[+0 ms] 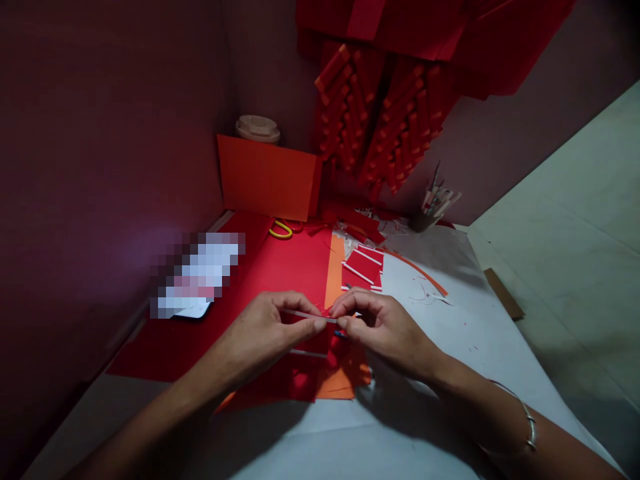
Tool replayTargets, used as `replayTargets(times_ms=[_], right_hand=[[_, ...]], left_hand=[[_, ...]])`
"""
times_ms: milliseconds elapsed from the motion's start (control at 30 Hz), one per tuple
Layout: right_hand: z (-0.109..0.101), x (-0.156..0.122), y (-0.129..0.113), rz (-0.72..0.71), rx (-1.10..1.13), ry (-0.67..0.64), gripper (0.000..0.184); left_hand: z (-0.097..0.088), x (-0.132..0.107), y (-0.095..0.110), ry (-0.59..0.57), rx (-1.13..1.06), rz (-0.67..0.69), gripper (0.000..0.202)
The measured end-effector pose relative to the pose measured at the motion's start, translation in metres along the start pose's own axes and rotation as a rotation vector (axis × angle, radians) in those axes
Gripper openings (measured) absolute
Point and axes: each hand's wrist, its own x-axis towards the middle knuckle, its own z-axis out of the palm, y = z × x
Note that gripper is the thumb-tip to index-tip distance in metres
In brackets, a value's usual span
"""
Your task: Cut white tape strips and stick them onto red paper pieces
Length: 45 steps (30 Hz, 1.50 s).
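My left hand [267,330] and my right hand [380,323] meet low in the middle of the view, both pinched on the ends of a thin pale paper strip [307,315] held level between them. A small folded red paper piece [313,340] hangs under the strip, between my fingers. Below my hands lie red paper sheets [280,267] and an orange sheet [336,267] on the white work surface [450,333]. A metal bangle [530,427] circles my right wrist.
Cut red rectangles with white edges [363,265] lie just beyond my hands. Yellow-handled scissors [281,230] rest near an upright orange sheet [267,177]. A red folded-paper decoration [380,113] hangs on the wall, with a cup of scraps [430,207] under it. A phone [193,308] lies at left.
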Motion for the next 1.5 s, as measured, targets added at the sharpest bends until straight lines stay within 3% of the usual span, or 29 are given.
replayTargets(times_ms=[100,200,300,500,733,900,1000,1100,1233,1300,1400,1500], right_hand=[[0.000,0.000,-0.001,0.006,0.013,-0.003,0.011],[0.000,-0.001,-0.002,0.030,0.032,-0.007,0.011],[-0.001,-0.001,-0.003,0.030,0.034,-0.025,0.011],[-0.001,-0.002,-0.004,0.020,0.050,-0.029,0.010],[0.001,-0.002,-0.004,0.035,0.127,-0.015,0.010],[0.004,-0.002,-0.006,0.079,0.240,-0.011,0.018],[0.000,0.000,-0.004,0.078,0.280,0.033,0.026],[-0.009,0.004,0.002,0.068,0.234,0.116,0.021],[-0.020,0.015,0.011,0.075,0.174,0.179,0.024],[-0.021,0.024,0.011,0.089,0.135,0.147,0.023],[-0.012,0.044,0.002,0.116,0.170,-0.004,0.018],[0.010,0.073,-0.015,0.340,0.549,-0.186,0.013]], left_hand=[[-0.001,0.001,-0.002,0.066,0.055,0.097,0.021],[-0.003,0.001,0.002,0.060,0.085,0.121,0.018],[-0.004,-0.001,0.005,0.021,0.046,0.096,0.021],[-0.003,-0.002,0.003,-0.009,-0.180,-0.078,0.022],[-0.002,0.000,-0.002,-0.056,-0.375,0.004,0.018],[-0.002,-0.001,0.000,-0.032,-0.414,-0.033,0.020],[-0.004,-0.002,0.002,0.011,-0.415,-0.032,0.021],[-0.006,-0.002,0.003,0.032,-0.408,-0.016,0.022],[-0.006,-0.004,0.004,-0.060,-0.315,-0.045,0.022],[-0.005,-0.006,0.004,-0.125,-0.264,-0.053,0.019],[-0.003,-0.011,0.004,-0.237,-0.211,-0.051,0.016],[-0.003,-0.015,0.004,-0.326,-0.086,-0.009,0.012]])
